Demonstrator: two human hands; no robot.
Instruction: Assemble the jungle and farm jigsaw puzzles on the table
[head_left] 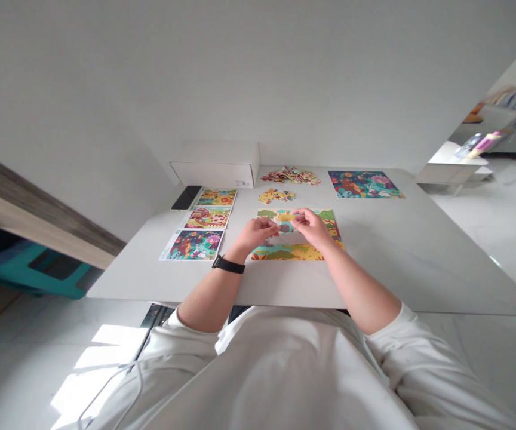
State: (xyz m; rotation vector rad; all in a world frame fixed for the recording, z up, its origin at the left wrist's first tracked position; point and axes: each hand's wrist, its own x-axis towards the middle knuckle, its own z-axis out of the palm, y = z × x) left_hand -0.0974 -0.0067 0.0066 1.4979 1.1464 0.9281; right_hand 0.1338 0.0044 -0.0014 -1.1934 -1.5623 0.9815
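Cardboard puzzle piece (286, 222) pinched between left hand (254, 234), right hand (312, 229).

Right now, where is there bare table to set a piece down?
Bare tabletop lies right of the part-built puzzle, below the flower picture sheet. Crowded: the far end, by the loose pieces, and the left, along the picture sheets.

No words can be read from here: the white box (214, 165) on the desk (396, 269) has a small label (243, 184) at its lower corner, too tiny to make out, and the picture sheets (194, 245) show nothing legible.
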